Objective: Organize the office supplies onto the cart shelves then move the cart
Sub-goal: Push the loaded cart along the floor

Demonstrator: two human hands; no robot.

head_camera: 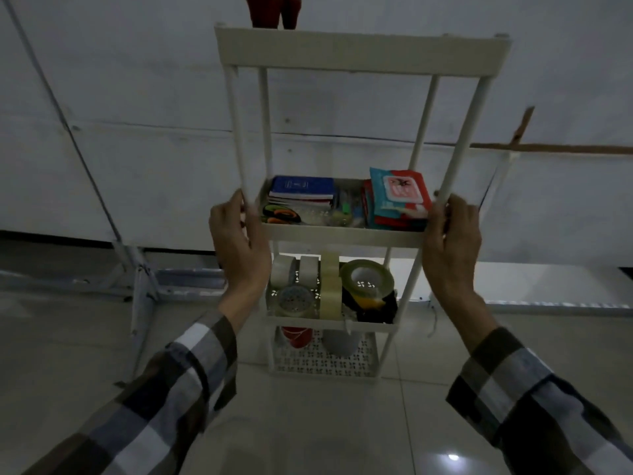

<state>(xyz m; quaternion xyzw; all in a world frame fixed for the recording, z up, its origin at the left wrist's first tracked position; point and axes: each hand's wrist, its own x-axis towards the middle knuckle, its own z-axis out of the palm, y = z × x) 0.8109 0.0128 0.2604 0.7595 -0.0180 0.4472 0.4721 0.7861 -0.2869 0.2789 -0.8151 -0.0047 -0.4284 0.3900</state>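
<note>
White wall (137,80) (tiled floor (325,423) below)

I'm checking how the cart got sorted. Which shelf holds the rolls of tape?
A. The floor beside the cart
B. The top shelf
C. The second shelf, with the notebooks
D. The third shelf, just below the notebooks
D: the rolls of tape stand on the third shelf of the cart, directly under the shelf with the blue notebook.
</note>
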